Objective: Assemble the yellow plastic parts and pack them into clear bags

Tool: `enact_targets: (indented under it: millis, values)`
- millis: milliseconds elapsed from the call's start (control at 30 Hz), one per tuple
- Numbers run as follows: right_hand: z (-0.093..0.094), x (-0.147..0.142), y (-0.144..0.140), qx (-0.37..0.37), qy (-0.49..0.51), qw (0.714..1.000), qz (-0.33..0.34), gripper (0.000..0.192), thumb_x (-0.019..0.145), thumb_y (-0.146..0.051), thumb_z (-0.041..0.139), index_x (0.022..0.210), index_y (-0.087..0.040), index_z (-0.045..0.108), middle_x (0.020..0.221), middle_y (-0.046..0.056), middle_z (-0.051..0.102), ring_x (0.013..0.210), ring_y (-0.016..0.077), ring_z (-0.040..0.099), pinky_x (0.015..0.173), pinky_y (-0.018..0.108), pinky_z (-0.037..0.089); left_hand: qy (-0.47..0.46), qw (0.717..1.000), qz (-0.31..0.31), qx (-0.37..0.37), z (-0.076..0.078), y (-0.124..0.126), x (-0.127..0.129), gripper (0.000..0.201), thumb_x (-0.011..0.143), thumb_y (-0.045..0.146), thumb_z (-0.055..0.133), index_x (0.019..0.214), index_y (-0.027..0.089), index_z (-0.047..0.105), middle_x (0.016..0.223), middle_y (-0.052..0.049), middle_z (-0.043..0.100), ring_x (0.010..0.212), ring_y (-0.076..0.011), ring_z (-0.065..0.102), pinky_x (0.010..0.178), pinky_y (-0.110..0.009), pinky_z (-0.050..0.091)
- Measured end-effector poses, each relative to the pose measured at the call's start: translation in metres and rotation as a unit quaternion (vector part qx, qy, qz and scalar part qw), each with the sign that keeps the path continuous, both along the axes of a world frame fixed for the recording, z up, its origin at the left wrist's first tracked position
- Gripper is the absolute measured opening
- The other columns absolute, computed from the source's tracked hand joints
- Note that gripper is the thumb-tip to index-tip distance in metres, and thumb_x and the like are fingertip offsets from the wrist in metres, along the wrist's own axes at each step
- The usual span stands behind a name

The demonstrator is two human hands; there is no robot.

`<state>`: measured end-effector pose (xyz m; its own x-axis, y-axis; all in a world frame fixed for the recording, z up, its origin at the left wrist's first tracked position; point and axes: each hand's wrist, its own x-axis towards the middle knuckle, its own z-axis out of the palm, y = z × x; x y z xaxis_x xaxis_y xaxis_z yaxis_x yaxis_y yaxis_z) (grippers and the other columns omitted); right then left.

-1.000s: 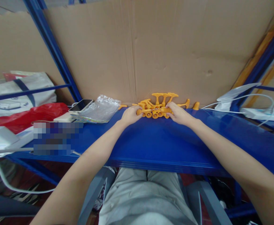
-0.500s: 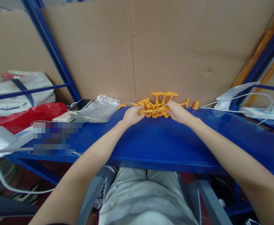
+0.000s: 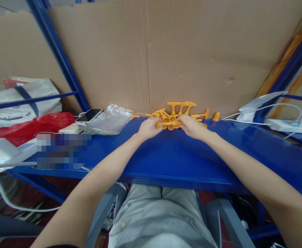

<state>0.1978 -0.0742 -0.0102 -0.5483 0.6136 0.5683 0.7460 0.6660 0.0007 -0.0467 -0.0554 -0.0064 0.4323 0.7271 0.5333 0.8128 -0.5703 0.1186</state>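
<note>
A cluster of orange plastic parts (image 3: pixel 178 112) with T-shaped handles and round ends lies at the back of the blue shelf (image 3: pixel 166 155), against the cardboard wall. My left hand (image 3: pixel 147 127) grips the left end of an orange piece (image 3: pixel 170 123) pulled from the cluster. My right hand (image 3: pixel 190 125) grips its right end. Both hands rest on the shelf surface, close together. Two more orange pieces (image 3: pixel 211 114) stand just right of the cluster.
A crumpled clear plastic bag (image 3: pixel 109 120) and a phone (image 3: pixel 89 115) lie left of the hands. Red and white bags (image 3: pixel 24 113) sit further left. White cables and a power strip (image 3: pixel 287 124) lie at the right. Blue rack posts (image 3: pixel 60 58) frame the cardboard.
My hands have drawn closer together, the right one sliding left, and now pinch a smaller group of orange parts between them.
</note>
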Motion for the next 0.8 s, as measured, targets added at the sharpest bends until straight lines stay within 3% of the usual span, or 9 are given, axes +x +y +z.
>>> enact_targets:
  millis: [233,400,567,667,800]
  values:
    - [0.002,-0.003,-0.003,-0.003,0.023,1.000,0.012,0.022,0.087,-0.015,0.048,0.107,-0.018,0.058,0.107,0.016,0.064,0.106,0.0315,0.061,0.092,0.053,0.051,-0.018,1.000,-0.011,0.013,-0.003,0.003,0.000,0.028,0.080,0.027,0.063,0.105,0.021,0.073,0.101,-0.006,0.075,0.090,-0.0227,0.069,0.081,-0.032,0.055]
    - [0.001,-0.002,0.002,-0.037,0.112,0.993,0.030,0.017,0.084,-0.019,0.058,0.100,-0.019,0.061,0.107,0.013,0.066,0.106,0.0288,0.064,0.095,0.053,0.051,-0.020,1.000,-0.016,0.008,-0.003,0.004,-0.001,0.027,0.081,0.026,0.063,0.105,0.020,0.073,0.099,-0.007,0.075,0.089,-0.0233,0.069,0.080,-0.032,0.055]
    - [-0.001,0.003,0.008,-0.175,0.264,0.947,0.046,0.025,0.081,-0.026,0.066,0.104,-0.019,0.059,0.108,0.010,0.066,0.101,0.0244,0.067,0.089,0.047,0.057,-0.018,1.000,-0.011,0.010,-0.002,0.003,0.000,0.028,0.080,0.025,0.063,0.105,0.020,0.073,0.100,-0.007,0.075,0.090,-0.0230,0.070,0.079,-0.032,0.054]
    - [-0.001,0.008,0.009,-0.260,0.287,0.919,0.078,0.040,0.079,-0.024,0.069,0.116,-0.021,0.055,0.114,0.010,0.065,0.103,0.0226,0.067,0.083,0.041,0.060,-0.021,1.000,-0.005,0.007,-0.002,0.004,-0.001,0.027,0.080,0.025,0.063,0.104,0.020,0.074,0.100,-0.007,0.075,0.090,-0.0234,0.070,0.080,-0.032,0.054]
    - [0.001,0.011,0.007,-0.266,0.309,0.908,0.096,0.038,0.080,-0.021,0.069,0.115,-0.021,0.056,0.121,0.011,0.063,0.112,0.0224,0.065,0.092,0.043,0.058,-0.029,0.999,-0.010,0.012,-0.002,0.004,-0.001,0.027,0.080,0.024,0.062,0.104,0.020,0.073,0.099,-0.006,0.075,0.089,-0.0220,0.069,0.081,-0.031,0.054]
